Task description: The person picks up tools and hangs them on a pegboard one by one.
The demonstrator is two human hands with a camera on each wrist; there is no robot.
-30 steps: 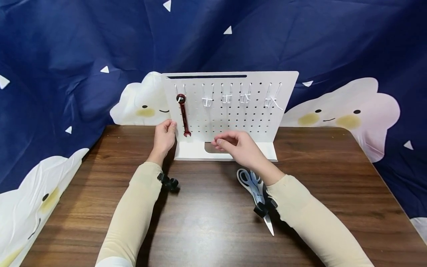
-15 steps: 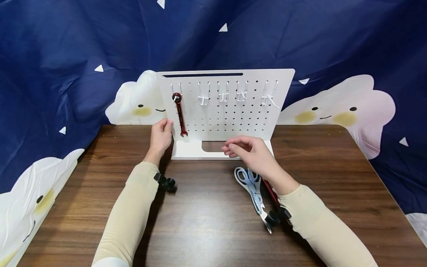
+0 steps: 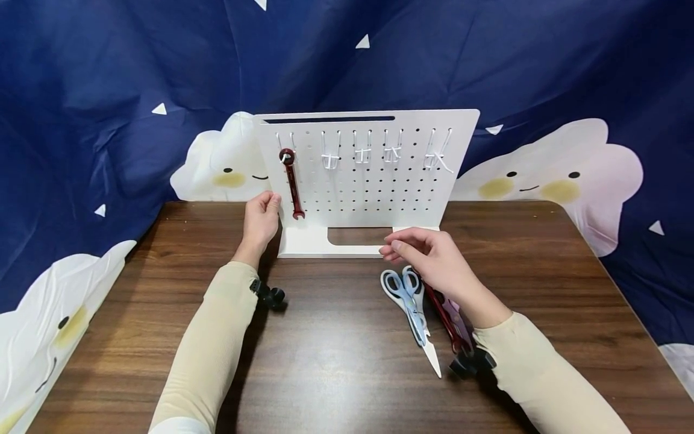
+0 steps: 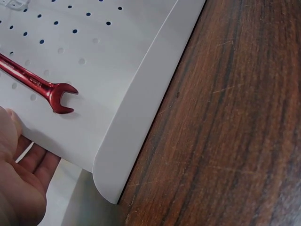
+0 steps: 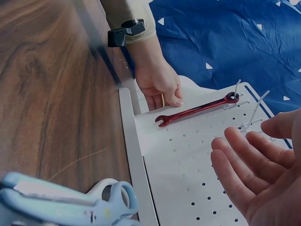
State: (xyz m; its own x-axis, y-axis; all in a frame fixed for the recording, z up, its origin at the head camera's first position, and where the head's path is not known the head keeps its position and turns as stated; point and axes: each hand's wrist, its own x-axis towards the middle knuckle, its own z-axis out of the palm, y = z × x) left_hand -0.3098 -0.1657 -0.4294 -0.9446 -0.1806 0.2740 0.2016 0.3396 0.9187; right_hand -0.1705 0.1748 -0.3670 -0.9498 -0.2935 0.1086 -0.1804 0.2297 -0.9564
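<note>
A white pegboard point(image 3: 352, 193) stands upright on its base at the back of the table. My left hand point(image 3: 261, 226) holds its left edge, thumb in front and fingers behind in the left wrist view. A red wrench point(image 3: 293, 184) hangs by its ring end from the leftmost hook, near that hand. My right hand point(image 3: 434, 259), fingers loosely bent and holding nothing, hovers by the front right of the base. Below it lie blue-handled scissors point(image 3: 410, 307), blade towards me. Beside them are a long red tool point(image 3: 447, 322) and a purple item point(image 3: 459, 322), partly covered by the wrist.
Several white wire hooks point(image 3: 361, 150) line the upper pegboard. The base has a cut-out point(image 3: 358, 236) in its middle. Brown wood table point(image 3: 325, 349) spreads around it, and a blue curtain point(image 3: 325, 54) with cloud prints hangs right behind.
My right hand has moved right and towards me, away from the pegboard's lower middle, uncovering more of the scissors, the red tool and the purple item. The left hand keeps its hold.
</note>
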